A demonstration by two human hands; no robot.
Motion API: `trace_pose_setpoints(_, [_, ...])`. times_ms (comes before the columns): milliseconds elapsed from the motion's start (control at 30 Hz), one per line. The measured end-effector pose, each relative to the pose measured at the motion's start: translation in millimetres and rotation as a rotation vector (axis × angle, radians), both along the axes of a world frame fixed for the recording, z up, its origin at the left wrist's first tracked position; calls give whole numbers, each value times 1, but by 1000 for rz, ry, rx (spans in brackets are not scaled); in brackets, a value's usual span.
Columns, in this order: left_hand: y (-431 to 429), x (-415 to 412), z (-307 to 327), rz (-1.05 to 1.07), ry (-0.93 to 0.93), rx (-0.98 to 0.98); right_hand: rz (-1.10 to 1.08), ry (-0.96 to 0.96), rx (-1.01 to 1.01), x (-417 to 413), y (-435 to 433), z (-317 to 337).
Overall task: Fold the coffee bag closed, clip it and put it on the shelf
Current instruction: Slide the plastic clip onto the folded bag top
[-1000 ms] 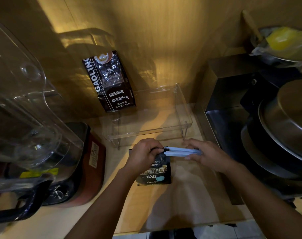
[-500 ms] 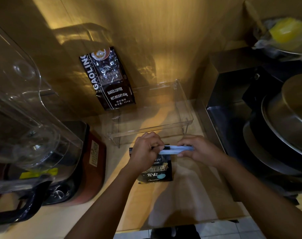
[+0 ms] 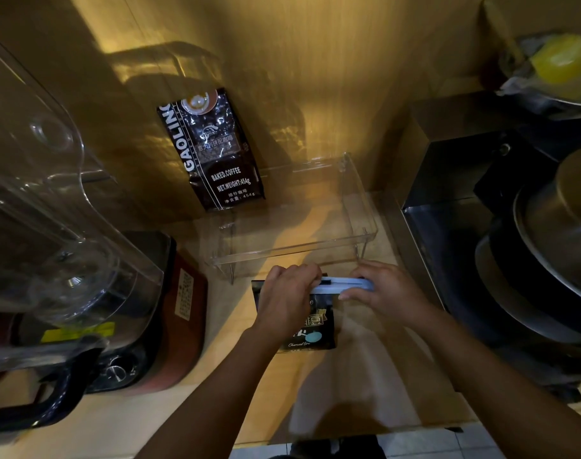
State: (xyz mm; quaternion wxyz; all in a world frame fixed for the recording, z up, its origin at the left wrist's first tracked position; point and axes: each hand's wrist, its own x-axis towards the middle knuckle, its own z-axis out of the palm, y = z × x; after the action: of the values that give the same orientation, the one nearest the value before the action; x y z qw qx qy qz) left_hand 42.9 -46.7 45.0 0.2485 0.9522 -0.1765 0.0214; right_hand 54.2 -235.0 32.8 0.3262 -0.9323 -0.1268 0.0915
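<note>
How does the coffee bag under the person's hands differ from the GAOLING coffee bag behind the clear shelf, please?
The small coffee bag lies flat on the counter, while the GAOLING bag stands upright against the wall. The small bag looks shorter; the GAOLING bag looks larger. The small bag has a pale blue clip along its top, held by the left hand and right hand; the GAOLING bag is untouched, with no clip visible. Both are dark, glossy printed bags.
</note>
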Motion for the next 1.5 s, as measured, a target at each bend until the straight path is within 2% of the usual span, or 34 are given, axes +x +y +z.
trace_pose_setpoints(100, [0,-1,1,-1,-9,-10,-11,54,170,-7,-12,-5])
trace_pose_setpoints(200, [0,0,-1,4,-6,-46,-60,57,258,-10,-21,-8])
trace_pose_setpoints(533, [0,2,2,30,21,-55,-88,7,332,-4,-15,-16])
trace_pose_setpoints(833, [-3,-2,4,25,5,-36,4,-15,341,-1,21,-13])
trace_pose_setpoints(900, [-2,-3,3,26,-12,-17,-3,3,362,0,26,-13])
trace_pose_setpoints(1033, [0,-4,1,55,-30,-29,-121,105,530,-2,16,-17])
trace_pose_setpoints(1133, [0,-5,1,87,-21,-66,-200,98,604,-5,7,-20])
trace_pose_setpoints(1333, [1,1,1,118,89,-109,-191,104,634,-8,9,-17])
trace_pose_setpoints(1500, [-4,-1,1,86,66,-80,-147,160,670,-12,24,-13])
